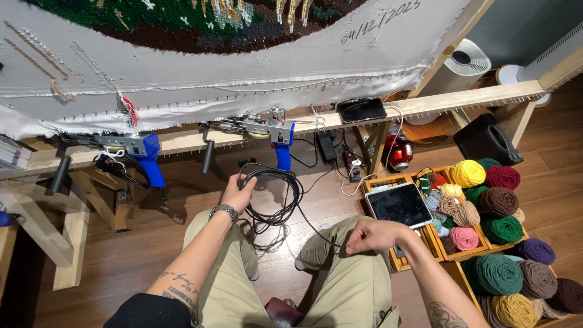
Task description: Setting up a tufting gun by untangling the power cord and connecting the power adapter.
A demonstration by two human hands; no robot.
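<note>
While your left hand point(238, 193) grips the coiled black cable point(274, 195) hanging over your knees, its loose tail runs right and near to your closed right hand point(371, 235).

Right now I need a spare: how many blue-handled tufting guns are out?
2. One tufting gun rests on the frame's wooden rail left; the other near its middle.
</note>
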